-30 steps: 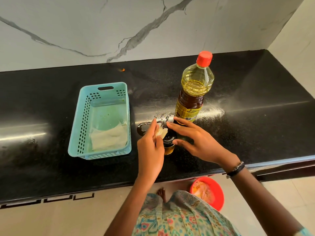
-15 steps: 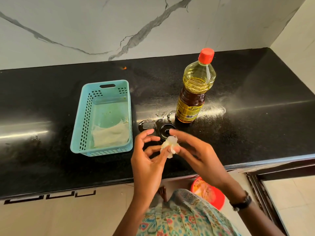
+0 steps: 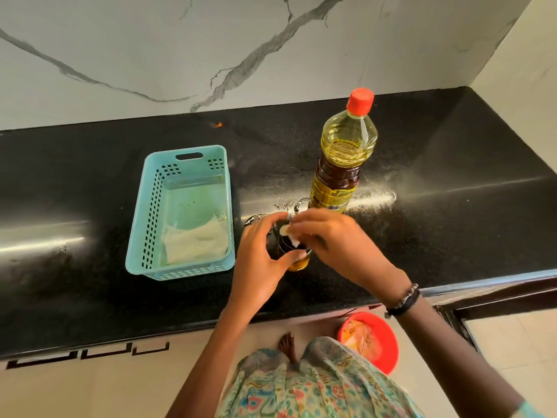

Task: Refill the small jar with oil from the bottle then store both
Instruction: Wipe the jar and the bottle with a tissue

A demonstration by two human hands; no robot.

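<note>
Black counter [image 3: 452, 236], left hand [image 3: 259, 260] gripping small jar [image 3: 297, 262], right hand [image 3: 334, 245] pinching tissue [image 3: 289, 233] (white).

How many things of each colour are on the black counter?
Blue: 1, basket
Yellow: 2, oil bottle, small jar
White: 2, cloth in basket, wad in right hand
Total: 5

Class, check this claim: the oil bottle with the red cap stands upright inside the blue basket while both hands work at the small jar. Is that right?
Not quite. In the head view the oil bottle stands upright on the black counter, to the right of the blue basket, not inside it. The left hand and right hand do work at the small jar.
</note>
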